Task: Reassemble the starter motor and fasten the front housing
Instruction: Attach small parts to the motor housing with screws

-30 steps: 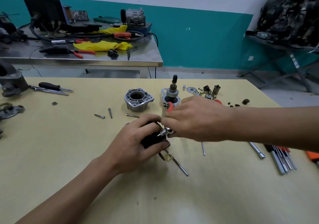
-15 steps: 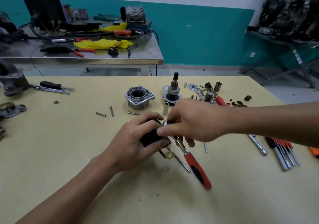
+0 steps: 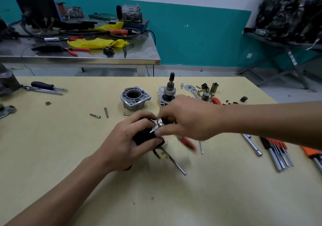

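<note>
Mid-desk, the black motor body (image 3: pixel 143 136) sits on the top, gripped by the left hand (image 3: pixel 125 143). Fingers curl over it and the thumb is on the near side, so most of it is hidden and I can't tell its long axis. The right hand (image 3: pixel 190 119) reaches in from the right edge and pinches the silver head of a ratchet (image 3: pixel 158 123) against the top of the body. The red handle is blurred and trails toward the near-right. Both hands touch the work; the right hand is the one on the fastener.

A long bolt (image 3: pixel 174 161) pokes out from under the body toward the near edge.

Just beyond the hands, toward the far edge, the front housing (image 3: pixel 135 100) stands bore up, not yet fitted. The armature shaft (image 3: pixel 169 91) stands upright beside it on the right. Judgement: the housing is a short reach straight ahead of the left hand.

Loose bolts (image 3: pixel 95 116) lie left of the housing. A hex key set (image 3: pixel 277 152) is near the right edge and a screwdriver (image 3: pixel 42 85) is by the far-left edge.
</note>
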`<control>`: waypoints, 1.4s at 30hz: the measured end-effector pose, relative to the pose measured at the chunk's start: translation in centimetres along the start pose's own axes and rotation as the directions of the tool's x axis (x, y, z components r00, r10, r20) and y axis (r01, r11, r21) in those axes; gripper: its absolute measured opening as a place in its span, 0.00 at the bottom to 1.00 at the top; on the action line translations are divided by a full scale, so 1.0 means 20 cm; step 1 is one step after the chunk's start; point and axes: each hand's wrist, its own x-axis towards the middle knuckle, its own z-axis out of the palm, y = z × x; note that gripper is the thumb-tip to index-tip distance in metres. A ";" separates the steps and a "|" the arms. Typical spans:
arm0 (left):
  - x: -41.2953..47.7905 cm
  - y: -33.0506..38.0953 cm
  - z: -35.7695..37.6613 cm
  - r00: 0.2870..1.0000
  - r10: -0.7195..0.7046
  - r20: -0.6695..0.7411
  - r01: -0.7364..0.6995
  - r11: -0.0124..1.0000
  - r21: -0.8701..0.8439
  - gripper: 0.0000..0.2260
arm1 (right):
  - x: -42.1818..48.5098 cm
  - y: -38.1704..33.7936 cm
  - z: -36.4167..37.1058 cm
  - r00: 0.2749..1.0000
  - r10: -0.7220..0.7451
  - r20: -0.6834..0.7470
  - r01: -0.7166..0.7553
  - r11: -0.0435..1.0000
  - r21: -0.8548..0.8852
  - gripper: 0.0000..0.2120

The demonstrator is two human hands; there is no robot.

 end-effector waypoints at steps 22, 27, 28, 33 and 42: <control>-0.01 -0.05 -0.01 0.999 0.046 -0.013 -0.047 0.995 -0.084 0.10 | 0.05 -0.01 -0.01 0.998 0.057 0.032 -0.062 0.975 0.216 0.20; -0.01 -0.04 -0.01 0.999 0.046 -0.020 -0.048 0.996 -0.076 0.10 | 0.04 -0.04 0.00 0.987 0.138 0.079 -0.153 0.960 0.236 0.23; -0.01 -0.04 -0.01 0.999 0.046 -0.027 -0.048 0.996 -0.077 0.10 | 0.03 -0.04 -0.01 0.999 0.035 0.010 -0.035 0.995 0.089 0.21; 0.00 -0.04 0.00 0.999 0.049 -0.002 -0.049 0.997 -0.064 0.14 | 0.04 0.01 -0.09 0.872 -0.473 0.127 0.412 0.569 -0.711 0.11; -0.02 -0.05 -0.01 0.999 0.031 -0.042 -0.034 0.997 -0.074 0.11 | 0.05 0.04 -0.03 0.992 -0.096 -0.086 0.107 0.985 0.133 0.15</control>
